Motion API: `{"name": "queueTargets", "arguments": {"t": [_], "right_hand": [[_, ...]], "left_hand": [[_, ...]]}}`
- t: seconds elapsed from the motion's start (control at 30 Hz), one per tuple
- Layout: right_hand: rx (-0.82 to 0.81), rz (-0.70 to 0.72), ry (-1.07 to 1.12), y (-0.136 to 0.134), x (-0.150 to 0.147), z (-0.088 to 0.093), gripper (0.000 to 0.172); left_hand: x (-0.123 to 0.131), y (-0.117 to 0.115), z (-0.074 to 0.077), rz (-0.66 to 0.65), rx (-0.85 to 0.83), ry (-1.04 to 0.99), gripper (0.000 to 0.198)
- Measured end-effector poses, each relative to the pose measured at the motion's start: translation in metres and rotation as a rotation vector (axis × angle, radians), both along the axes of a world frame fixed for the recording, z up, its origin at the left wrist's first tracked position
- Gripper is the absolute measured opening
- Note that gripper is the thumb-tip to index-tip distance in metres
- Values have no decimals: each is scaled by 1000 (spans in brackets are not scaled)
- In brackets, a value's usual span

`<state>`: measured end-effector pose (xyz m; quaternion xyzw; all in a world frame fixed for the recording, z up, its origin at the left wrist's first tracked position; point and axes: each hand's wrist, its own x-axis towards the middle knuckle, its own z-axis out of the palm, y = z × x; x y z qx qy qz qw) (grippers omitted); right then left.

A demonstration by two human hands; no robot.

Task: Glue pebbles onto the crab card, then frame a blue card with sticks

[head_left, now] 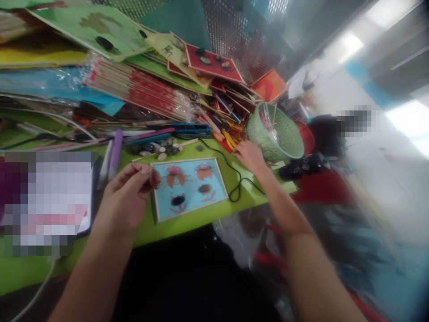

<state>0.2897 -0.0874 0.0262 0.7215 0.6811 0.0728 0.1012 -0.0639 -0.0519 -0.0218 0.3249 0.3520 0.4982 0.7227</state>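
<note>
A light blue framed picture (189,187) with crab shapes made of stones lies on the lime green table (174,223). My left hand (129,197) hovers at the picture's left edge, its fingers pinched around a thin stick. My right hand (250,156) rests palm down on the table to the right of the picture, just beside a green colander (284,138); it holds nothing that I can see. A black cable (234,179) runs between the picture and my right hand.
Small stones (157,150) lie behind the picture. Pens and a purple marker (115,152) sit to the left. Stacked boards, bundled sticks (140,91) and red panels (214,62) crowd the back. A black device (301,167) lies at the table's right end. A person stands blurred at right.
</note>
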Motion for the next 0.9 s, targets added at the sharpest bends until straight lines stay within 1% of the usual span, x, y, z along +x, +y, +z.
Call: {"name": "queueTargets", "arguments": {"t": [0.17,0.3,0.47,0.63,0.9], "right_hand": [[-84,8,-133,8,-8,-1,31],[-98,-1,-181,7,-10,-4,38],[-122,-54,-231,5,-11,-4,37],[-127,-71,-228,4,-9,-3,32],[-39,-86,-154,0,-1,-7,24]], "left_hand": [[0,-1,0,3,6,-24,11],[0,0,0,5,12,-35,9],[1,1,-3,0,24,-25,11],[2,1,-3,5,13,-34,15],[1,0,3,3,-9,-27,18]]}}
